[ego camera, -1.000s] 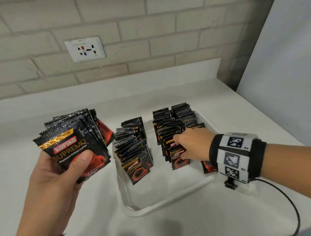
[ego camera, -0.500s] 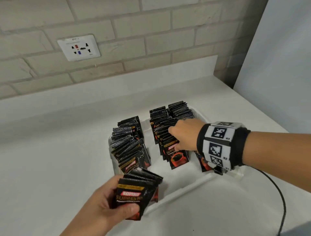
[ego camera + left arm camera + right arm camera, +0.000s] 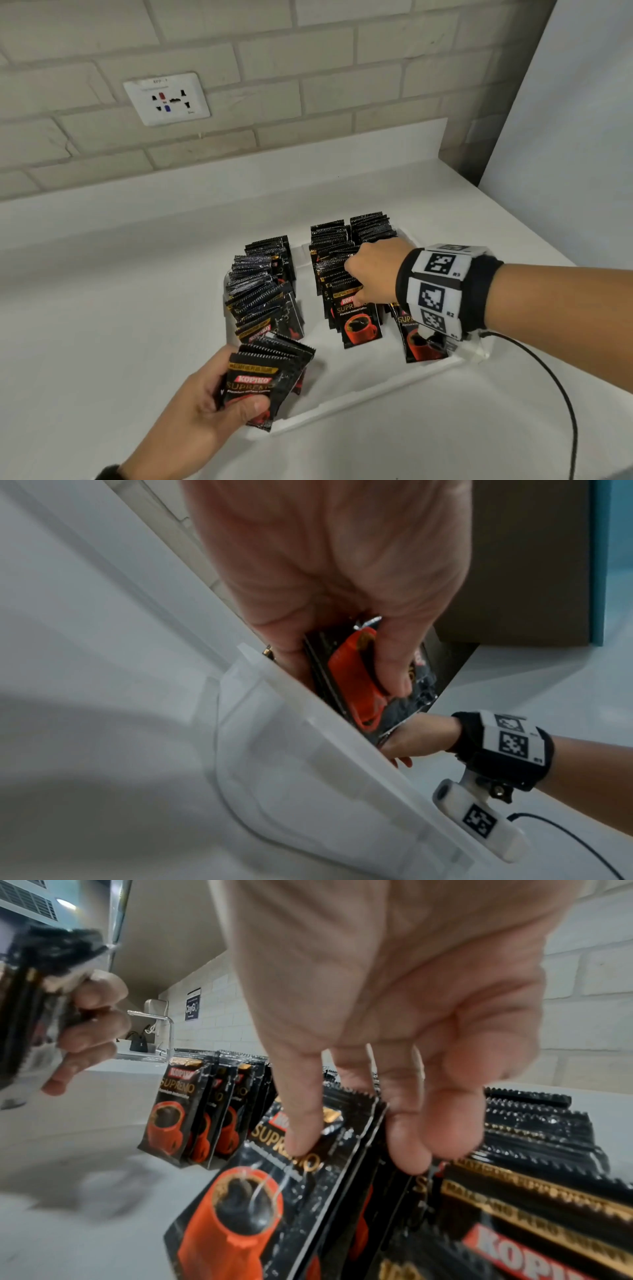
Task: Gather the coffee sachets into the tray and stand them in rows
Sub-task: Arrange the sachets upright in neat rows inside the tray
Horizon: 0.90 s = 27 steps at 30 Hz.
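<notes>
A white tray (image 3: 346, 373) on the counter holds three rows of black Kopiko sachets standing on edge: a left row (image 3: 263, 291), a middle row (image 3: 359, 325) and a right row (image 3: 370, 222). My left hand (image 3: 239, 401) grips a bundle of sachets (image 3: 263, 373) over the tray's near-left corner, thumb on the front sachet. In the left wrist view the bundle (image 3: 356, 685) hangs just inside the tray rim (image 3: 308, 718). My right hand (image 3: 356, 291) reaches down onto the middle row. The right wrist view shows the hand (image 3: 356, 1148) pinching the front few sachets (image 3: 260, 1204), thumb in front, fingers behind.
A brick wall with a socket plate (image 3: 166, 99) stands behind the white counter (image 3: 102, 342). A white panel (image 3: 582, 137) closes the right side. A black cable (image 3: 561, 387) trails from my right wrist across the counter near the tray's right end.
My left hand came down from high on the left, carrying the bundle to the tray's near-left corner. My right hand stayed on the middle row.
</notes>
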Available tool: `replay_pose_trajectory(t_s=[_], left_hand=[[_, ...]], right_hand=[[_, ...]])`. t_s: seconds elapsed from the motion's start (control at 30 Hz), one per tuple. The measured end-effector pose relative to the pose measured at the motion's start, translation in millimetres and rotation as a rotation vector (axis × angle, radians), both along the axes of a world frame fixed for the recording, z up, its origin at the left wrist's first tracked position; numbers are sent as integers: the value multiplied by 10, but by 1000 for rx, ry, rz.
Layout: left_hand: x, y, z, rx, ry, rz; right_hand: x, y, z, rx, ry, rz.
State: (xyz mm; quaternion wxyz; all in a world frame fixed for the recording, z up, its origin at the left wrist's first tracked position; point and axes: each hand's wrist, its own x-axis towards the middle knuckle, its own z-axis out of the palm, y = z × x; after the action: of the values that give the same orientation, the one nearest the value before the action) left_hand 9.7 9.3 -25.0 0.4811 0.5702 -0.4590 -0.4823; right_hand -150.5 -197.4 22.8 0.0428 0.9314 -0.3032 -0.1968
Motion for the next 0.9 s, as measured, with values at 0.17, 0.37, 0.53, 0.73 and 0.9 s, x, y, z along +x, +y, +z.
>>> replay_pose_trajectory(t_s=[0.17,0.37,0.53,0.73,0.9], left_hand=[[4,-99,-36,-55,-25,5],[19,-221,-59,-119,-57,91],[40,-255,-75,-127,13,117],[-9,-206,43,-112,101,241],[62,-120,97,-175,120,360]], right_hand=[[13,-52,0,-23,-13,-13],[-10,-67,-49,-87,-67,36],[-50,-64,-31,-117,-59,28],[-108,-35,27,-110,-52,2],[-252,-146,387,-116,-237,-116]])
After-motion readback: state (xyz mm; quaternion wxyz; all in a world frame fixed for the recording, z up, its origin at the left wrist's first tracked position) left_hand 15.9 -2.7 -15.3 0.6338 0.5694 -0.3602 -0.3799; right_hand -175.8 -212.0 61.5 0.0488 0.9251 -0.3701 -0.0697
